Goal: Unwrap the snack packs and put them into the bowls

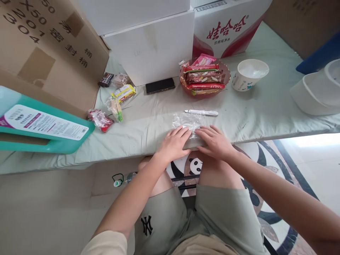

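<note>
A crumpled piece of clear plastic film (187, 120) lies near the front edge of the cloth-covered table. My left hand (174, 142) rests with fingers stretched out on the film's left side. On its right side lies my right hand (214, 142), its fingers also extended and apart. Just behind the film is a white-handled craft knife (204, 112), its tip pointing left. Farther back stands a reddish bowl (203, 92) filled with wrapped snack bars (204, 76). Whether a thin edge of film sits under the fingertips is partly hidden.
A black phone (160, 85) lies by white boxes (151, 46). Wrapped snacks (123, 92) are scattered at left, beside a green jug (71, 140) and a large carton (66, 46). Right of the bowl are a paper cup (248, 79) and white plastic tubs (313, 94).
</note>
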`<state>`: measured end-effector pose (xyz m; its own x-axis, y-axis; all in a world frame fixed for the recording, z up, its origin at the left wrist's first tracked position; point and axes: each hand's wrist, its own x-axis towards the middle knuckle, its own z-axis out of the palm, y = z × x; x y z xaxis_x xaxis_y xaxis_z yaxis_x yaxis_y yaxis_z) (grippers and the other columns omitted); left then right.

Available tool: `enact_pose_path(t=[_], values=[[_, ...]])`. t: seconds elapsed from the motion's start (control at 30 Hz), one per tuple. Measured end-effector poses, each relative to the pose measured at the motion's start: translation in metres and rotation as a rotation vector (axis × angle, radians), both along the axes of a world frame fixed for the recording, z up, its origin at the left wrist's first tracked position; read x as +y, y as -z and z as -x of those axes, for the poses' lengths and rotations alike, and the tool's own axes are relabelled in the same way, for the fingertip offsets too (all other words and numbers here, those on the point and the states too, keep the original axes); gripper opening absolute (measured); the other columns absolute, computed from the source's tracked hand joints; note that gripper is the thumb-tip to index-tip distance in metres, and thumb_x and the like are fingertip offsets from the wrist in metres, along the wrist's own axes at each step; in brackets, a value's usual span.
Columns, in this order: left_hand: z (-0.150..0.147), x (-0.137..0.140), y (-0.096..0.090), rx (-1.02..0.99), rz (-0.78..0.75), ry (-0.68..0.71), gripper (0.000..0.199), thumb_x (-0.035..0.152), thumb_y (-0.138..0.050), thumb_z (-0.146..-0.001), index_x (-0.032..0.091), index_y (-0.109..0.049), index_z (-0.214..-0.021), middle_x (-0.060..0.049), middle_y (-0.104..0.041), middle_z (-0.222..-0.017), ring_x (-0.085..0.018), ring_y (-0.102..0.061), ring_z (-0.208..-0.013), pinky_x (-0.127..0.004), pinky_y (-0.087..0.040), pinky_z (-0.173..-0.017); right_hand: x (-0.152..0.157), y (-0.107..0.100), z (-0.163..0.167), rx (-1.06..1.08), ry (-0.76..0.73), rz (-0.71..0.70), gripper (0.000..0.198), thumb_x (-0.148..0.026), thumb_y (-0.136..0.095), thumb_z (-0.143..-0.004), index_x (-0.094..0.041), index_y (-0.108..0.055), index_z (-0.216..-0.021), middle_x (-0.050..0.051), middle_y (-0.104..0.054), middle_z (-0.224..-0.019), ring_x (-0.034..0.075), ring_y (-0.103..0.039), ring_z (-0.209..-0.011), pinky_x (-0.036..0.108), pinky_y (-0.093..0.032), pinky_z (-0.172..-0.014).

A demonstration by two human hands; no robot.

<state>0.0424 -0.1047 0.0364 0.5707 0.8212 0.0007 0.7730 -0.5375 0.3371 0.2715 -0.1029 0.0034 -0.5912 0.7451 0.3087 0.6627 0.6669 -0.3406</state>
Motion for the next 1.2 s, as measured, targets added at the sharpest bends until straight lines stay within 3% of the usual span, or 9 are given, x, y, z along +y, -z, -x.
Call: enact_pose_path(t=[0.23, 0.33, 0.47, 0.6, 0.7, 0.8, 0.9, 1.1, 1.2], values=[[0.021, -0.022, 0.007, -0.155, -0.011, -0.012, 0.025, 0.01, -0.054, -0.088, 0.02, -0.07, -0.105, -0.011, -0.065, -0.136, -0.027, -0.063, -0.124, -0.043, -0.053, -0.102, -0.018, 0.002, -0.014, 0.142, -0.029, -0.015, 0.016, -0.017, -0.051, -0.095, -0.023, -0.066, -0.091, 0.009, -0.074, -0.109, 0.028, -0.068, -0.109, 0.044, -0.051, -0.091], [0.022, -0.016, 0.005, -0.374, 0.119, -0.234, 0.016, 0.019, -0.055, -0.09, 0.019, -0.07, -0.087, -0.009, -0.073, -0.113, -0.02, -0.07, -0.093, -0.035, -0.057, -0.083, -0.012, -0.002, -0.01, 0.311, 0.086, 0.136, 0.012, -0.022, -0.051, -0.093, -0.023, -0.062, -0.089, 0.009, -0.073, -0.101, 0.025, -0.07, -0.099, 0.039, -0.055, -0.081], [0.02, 0.012, 0.008, -0.583, 0.357, -0.556, 0.017, 0.022, -0.056, -0.088, 0.017, -0.069, -0.099, -0.003, -0.074, -0.082, -0.015, -0.068, -0.067, -0.03, -0.056, -0.07, 0.017, -0.009, 0.003, 0.419, 0.365, 0.342, 0.016, -0.028, -0.053, -0.092, -0.023, -0.061, -0.104, 0.004, -0.072, -0.087, 0.018, -0.066, -0.063, 0.034, -0.053, -0.064], [0.019, 0.028, 0.012, -0.525, 0.291, -0.662, 0.024, 0.019, -0.057, -0.086, 0.018, -0.069, -0.107, -0.004, -0.075, -0.085, -0.017, -0.07, -0.069, -0.032, -0.056, -0.073, 0.036, -0.019, 0.008, 0.445, 0.511, 0.015, 0.03, -0.023, -0.054, -0.089, -0.024, -0.062, -0.118, 0.013, -0.069, -0.119, 0.026, -0.07, -0.095, 0.043, -0.056, -0.084], [0.016, 0.029, 0.012, -0.363, 0.166, -0.62, 0.027, 0.019, -0.057, -0.087, 0.019, -0.07, -0.112, -0.007, -0.076, -0.091, -0.023, -0.072, -0.082, -0.037, -0.056, -0.082, 0.03, -0.021, 0.014, 0.298, 0.307, -0.123, 0.031, -0.022, -0.052, -0.092, -0.024, -0.064, -0.121, 0.013, -0.068, -0.126, 0.03, -0.064, -0.12, 0.047, -0.052, -0.099], [0.013, 0.028, 0.013, -0.235, 0.046, -0.61, 0.035, 0.018, -0.054, -0.09, 0.019, -0.067, -0.122, -0.01, -0.075, -0.103, -0.027, -0.071, -0.095, -0.04, -0.055, -0.088, 0.016, -0.013, 0.024, 0.057, 0.033, -0.037, 0.037, -0.026, -0.052, -0.095, -0.023, -0.063, -0.13, 0.012, -0.065, -0.139, 0.033, -0.056, -0.133, 0.053, -0.043, -0.111], [0.016, 0.028, 0.016, -0.19, -0.034, -0.622, 0.044, 0.021, -0.055, -0.091, 0.019, -0.061, -0.134, -0.014, -0.068, -0.118, -0.029, -0.07, -0.102, -0.04, -0.056, -0.086, 0.002, -0.002, 0.029, -0.089, 0.01, 0.036, 0.048, -0.036, -0.056, -0.095, -0.022, -0.055, -0.142, 0.013, -0.058, -0.149, 0.037, -0.051, -0.139, 0.058, -0.04, -0.112], [0.035, 0.026, 0.024, -0.345, -0.069, -0.624, 0.033, 0.019, -0.053, -0.09, 0.017, -0.067, -0.12, -0.01, -0.067, -0.11, -0.014, -0.061, -0.067, -0.035, -0.054, -0.081, -0.024, -0.002, -0.003, -0.102, 0.028, -0.011, 0.036, -0.014, -0.053, -0.09, -0.022, -0.067, -0.122, 0.011, -0.074, -0.116, 0.032, -0.067, -0.111, 0.054, -0.049, -0.096], [0.028, 0.025, 0.016, -0.49, 0.003, -0.591, 0.028, 0.022, -0.055, -0.089, 0.017, -0.069, -0.113, -0.009, -0.068, -0.109, -0.011, -0.057, -0.06, -0.033, -0.054, -0.076, -0.026, -0.016, -0.025, 0.169, 0.083, 0.178, 0.022, -0.015, -0.052, -0.089, -0.021, -0.071, -0.097, 0.008, -0.075, -0.094, 0.026, -0.071, -0.088, 0.041, -0.056, -0.078]])
